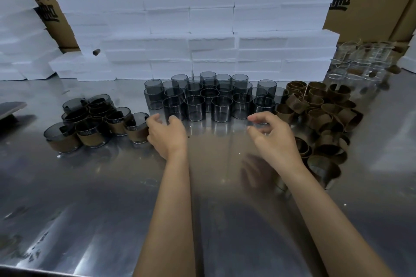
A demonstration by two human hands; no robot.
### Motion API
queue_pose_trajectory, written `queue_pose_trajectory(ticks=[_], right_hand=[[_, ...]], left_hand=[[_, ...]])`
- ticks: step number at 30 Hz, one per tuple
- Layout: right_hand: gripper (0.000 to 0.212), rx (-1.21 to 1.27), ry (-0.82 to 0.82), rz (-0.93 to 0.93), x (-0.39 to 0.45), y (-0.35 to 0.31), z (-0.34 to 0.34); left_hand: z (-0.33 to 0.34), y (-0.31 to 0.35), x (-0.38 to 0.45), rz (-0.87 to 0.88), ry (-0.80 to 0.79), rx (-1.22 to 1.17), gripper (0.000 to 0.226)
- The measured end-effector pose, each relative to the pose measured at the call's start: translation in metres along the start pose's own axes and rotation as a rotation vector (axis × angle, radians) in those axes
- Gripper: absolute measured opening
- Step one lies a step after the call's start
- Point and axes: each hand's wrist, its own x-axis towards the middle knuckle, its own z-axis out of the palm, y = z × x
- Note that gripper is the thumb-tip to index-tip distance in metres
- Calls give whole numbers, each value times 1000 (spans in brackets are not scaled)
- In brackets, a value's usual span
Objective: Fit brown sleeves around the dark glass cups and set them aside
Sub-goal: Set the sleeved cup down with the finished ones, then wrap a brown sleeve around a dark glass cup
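On the shiny metal table (90,198), both bare forearms reach forward from the near edge; the left hand (167,134) sits beside the rightmost sleeved cup (136,128), its fingers loosely curled and its fingertips at or just off that cup's side, though whether they actually touch it I cannot tell; nothing is clasped in it. The right hand (271,132) hovers above the table with thumb and fingers curved apart, holding nothing, just in front of the nearest bare dark cup (263,109) and near the left edge of the brown sleeves (324,119).

Straight ahead, the bare dark glass cups (209,99) stand upright in a tight cluster of several rows, rims up, some touching their neighbours; to the left, well apart from that cluster, the finished cups (90,121) stand grouped together, each with a brown band around its lower part. To the right, the loose sleeves lie in a jumbled heap, some upright, some tilted against each other, the heap stretching toward the near side past the right wrist.

Behind the cups, white foam slabs (193,29) are stacked in a wall; clear glass cups (358,63) stand at the far right; printed cardboard boxes (364,0) fill the background; more foam (20,36) is piled at the far left.
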Motion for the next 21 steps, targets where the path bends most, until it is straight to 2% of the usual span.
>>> queue_pose_trajectory(ticks=[5,9,12,15,18,21], right_hand=[[18,23,-10,15,0,-1,0],[18,46,-12,19,-1,-1,-1],[16,52,-12,24,-1,-2,0],[15,52,-16,27,-2,-2,0],[14,52,-24,23,-2,-3,0],[14,43,-23,32,-2,-3,-1]], left_hand=[[-7,-2,11,26,70,4,56],[-13,-5,24,44,78,28,57],[-10,-9,22,152,6,126,58],[-2,-13,14,335,-144,380,61],[3,-14,19,390,-241,556,53],[6,-15,23,429,-198,521,34]])
